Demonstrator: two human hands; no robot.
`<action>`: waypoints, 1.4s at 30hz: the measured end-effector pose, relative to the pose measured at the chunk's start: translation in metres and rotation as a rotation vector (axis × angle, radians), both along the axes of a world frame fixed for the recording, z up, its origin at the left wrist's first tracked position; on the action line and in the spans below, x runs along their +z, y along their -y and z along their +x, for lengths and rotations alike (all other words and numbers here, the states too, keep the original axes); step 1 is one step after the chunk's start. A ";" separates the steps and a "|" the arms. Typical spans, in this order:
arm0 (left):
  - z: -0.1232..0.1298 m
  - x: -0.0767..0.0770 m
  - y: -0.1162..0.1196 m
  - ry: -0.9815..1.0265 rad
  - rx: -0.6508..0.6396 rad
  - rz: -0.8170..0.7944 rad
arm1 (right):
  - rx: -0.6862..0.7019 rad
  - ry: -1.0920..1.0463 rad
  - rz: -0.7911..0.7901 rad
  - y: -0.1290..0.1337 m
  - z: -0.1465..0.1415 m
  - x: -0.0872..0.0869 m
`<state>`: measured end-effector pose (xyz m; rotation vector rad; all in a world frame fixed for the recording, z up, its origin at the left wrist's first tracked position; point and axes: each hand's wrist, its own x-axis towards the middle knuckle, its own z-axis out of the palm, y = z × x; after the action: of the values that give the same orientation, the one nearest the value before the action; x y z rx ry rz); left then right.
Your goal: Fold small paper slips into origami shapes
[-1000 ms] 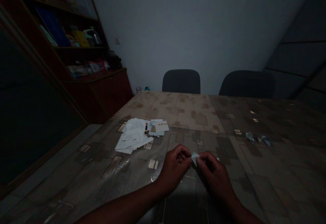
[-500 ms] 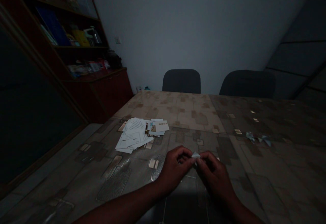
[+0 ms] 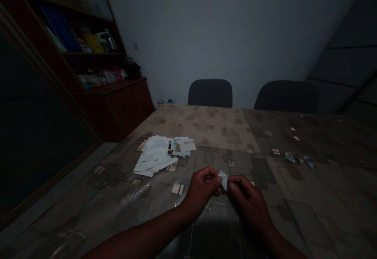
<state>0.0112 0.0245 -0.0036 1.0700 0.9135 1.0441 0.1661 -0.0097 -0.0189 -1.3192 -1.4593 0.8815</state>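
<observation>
We observe a small pale piece of folded paper [image 3: 223, 179] held up above the near part of the table [image 3: 330, 200], roughly midway along its width in our view. Grip, left hand [image 3: 203, 188]: thumb and forefinger clamped on the paper's left side. Grip, right hand [image 3: 250, 202]: thumb and forefinger drawn close together right at the paper's right edge; we cannot tell whether they pinch it.

On the table, toward its left edge, we record a fanned pile of printed sheets [image 3: 156, 157], overlapping, with smaller cards on its right side. Well to the right of the hands lie some small crumpled-looking pale pieces [image 3: 308, 161]; we cannot make out their exact form. By the far left corner we note a clear glass [image 3: 160, 103], its contents too small to read; a little teal item [image 3: 170, 101] shows just beside it, at the far edge.

Containers: the dark red cabinet [image 3: 129, 107] beyond the left edge has open shelves. Top shelf: a translucent plastic container [image 3: 98, 1], contents unclear. Middle shelf: an upright blue panel [image 3: 60, 29], a yellow item [image 3: 93, 43] and a jug-like vessel [image 3: 110, 41]. On the ledge below: assorted packets [image 3: 103, 77] and a dark rounded object [image 3: 132, 67]. Two dark chairs [image 3: 210, 93] stand along the far edge.
</observation>
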 end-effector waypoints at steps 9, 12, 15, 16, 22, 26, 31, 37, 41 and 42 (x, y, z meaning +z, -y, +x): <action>0.001 0.006 0.007 -0.284 0.016 0.191 | -0.039 -0.019 -0.037 0.002 0.002 0.001; 0.000 0.008 0.009 -0.365 0.018 0.294 | -0.056 -0.008 -0.027 0.001 0.003 -0.001; -0.001 0.008 0.008 -0.345 0.013 0.285 | -0.043 -0.028 -0.019 0.000 0.001 0.002; -0.001 0.007 0.007 -0.307 0.007 0.248 | -0.034 -0.047 -0.024 0.001 0.000 0.003; -0.001 0.001 0.001 -0.099 -0.011 0.092 | 0.014 -0.080 -0.030 0.001 0.001 0.002; -0.001 0.004 0.005 -0.220 0.010 0.184 | -0.038 -0.054 -0.037 0.001 0.002 -0.003; -0.001 0.004 0.007 -0.220 -0.005 0.158 | -0.054 0.025 0.011 0.001 0.004 -0.004; -0.002 0.000 0.004 -0.222 0.038 0.140 | 0.001 0.225 0.278 0.004 0.004 0.005; -0.003 0.000 0.005 -0.233 0.025 0.142 | 0.029 0.309 0.350 0.003 0.003 0.009; -0.003 0.000 0.005 -0.240 0.026 0.146 | 0.031 0.320 0.349 0.003 0.003 0.009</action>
<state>0.0084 0.0191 -0.0036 1.3291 1.0571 1.0309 0.1688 -0.0127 -0.0099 -1.2103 -1.7905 0.4163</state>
